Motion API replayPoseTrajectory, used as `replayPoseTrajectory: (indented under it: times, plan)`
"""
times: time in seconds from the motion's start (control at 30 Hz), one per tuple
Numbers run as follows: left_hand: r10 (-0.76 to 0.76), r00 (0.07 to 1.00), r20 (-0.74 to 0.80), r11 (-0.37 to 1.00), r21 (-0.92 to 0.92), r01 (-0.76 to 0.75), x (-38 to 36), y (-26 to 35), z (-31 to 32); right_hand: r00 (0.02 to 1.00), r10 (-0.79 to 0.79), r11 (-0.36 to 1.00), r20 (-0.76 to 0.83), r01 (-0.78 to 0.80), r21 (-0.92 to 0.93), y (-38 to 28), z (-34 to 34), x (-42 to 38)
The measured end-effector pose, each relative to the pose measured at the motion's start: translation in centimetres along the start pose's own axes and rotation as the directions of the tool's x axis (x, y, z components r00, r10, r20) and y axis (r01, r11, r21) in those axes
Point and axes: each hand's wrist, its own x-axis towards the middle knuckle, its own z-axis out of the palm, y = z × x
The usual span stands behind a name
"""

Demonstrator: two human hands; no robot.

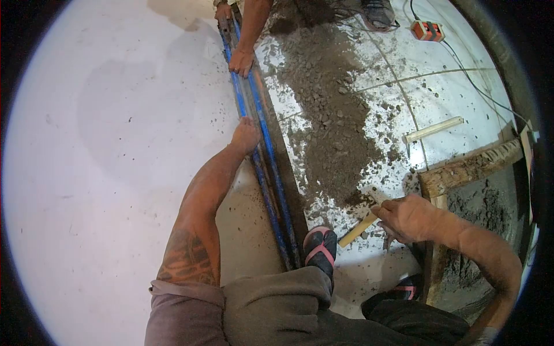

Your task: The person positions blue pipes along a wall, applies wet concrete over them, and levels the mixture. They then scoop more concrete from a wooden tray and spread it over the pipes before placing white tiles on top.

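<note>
One wood-edged trough [468, 167] at four o'clock holds grey mortar [487, 212]; left hand's [246, 136] fingers pinch a blue pipe [237, 92] toward eleven, right hand's [411, 218] curl at a yellow stick [356, 232]

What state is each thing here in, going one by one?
Left hand: closed on a blue pipe
Right hand: closed around a yellowish stick
Blue pipes: side by side, dirt-smeared
Yellowish stick: tilted, partly hidden by the hand
Co-worker's hand: on the pipes
Brown dirt: loose, spread out
Tiled floor: dirt-speckled
Wooden strip: lying loose
Pink-strapped flip-flop: worn
Orange-and-black box: cabled; power unclear
</note>
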Motion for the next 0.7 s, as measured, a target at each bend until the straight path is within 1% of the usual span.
replayPoseTrajectory:
  times: [0.03, 0.13, 0.23, 0.33, 0.43, 0.47, 0.53, 0.63, 0.7]
  plan:
    - [-0.013, 1.000, -0.023, 1.000, 0.010, 0.013, -0.1, 0.0, 0.0, 1.000, 0.003, 1.000, -0.017, -0.003, -0.006, 0.1, -0.3, 0.1]
    - [0.025, 1.000, 0.008, 0.999, 0.031, -0.025, -1.0, 0.1, -1.7, 0.999, -0.024, 1.000, -0.032, 0.024, -0.021, 0.5, -0.6, 0.4]
    - [-0.019, 0.999, -0.049, 0.999, 0.026, 0.021, -0.6, 0.2, -0.4, 1.000, 0.002, 1.000, 0.020, -0.001, -0.022, 0.1, -1.1, 0.8]
    - [-0.054, 0.997, -0.053, 0.999, -0.012, 0.053, 0.0, 0.3, 0.7, 0.998, 0.002, 1.000, 0.066, -0.002, -0.011, 0.0, -0.7, 1.2]
    - [-0.050, 0.994, -0.102, 0.999, -0.016, 0.048, -0.3, 0.2, 0.6, 0.996, 0.002, 0.999, 0.094, 0.002, -0.043, 0.0, 0.2, 1.4]
    - [-0.055, 0.997, -0.048, 0.998, -0.042, 0.053, -0.4, 0.3, 0.4, 0.991, 0.011, 0.999, 0.136, -0.007, -0.031, 0.0, 0.2, 1.5]
    - [-0.059, 0.996, 0.063, 0.994, -0.091, 0.064, -1.2, 0.3, -2.6, 0.976, 0.027, 1.000, 0.216, -0.026, -0.005, -0.5, -0.6, 1.9]
    - [-0.150, 0.988, -0.035, 0.976, -0.164, 0.142, -0.9, 0.9, -1.3, 0.981, 0.004, 1.000, 0.196, -0.003, -0.007, -0.2, 0.6, 2.2]
    - [-0.188, 0.978, -0.091, 0.964, -0.206, 0.166, -0.9, 1.1, -0.4, 0.978, 0.010, 1.000, 0.209, -0.010, 0.000, -0.2, 0.7, 2.5]
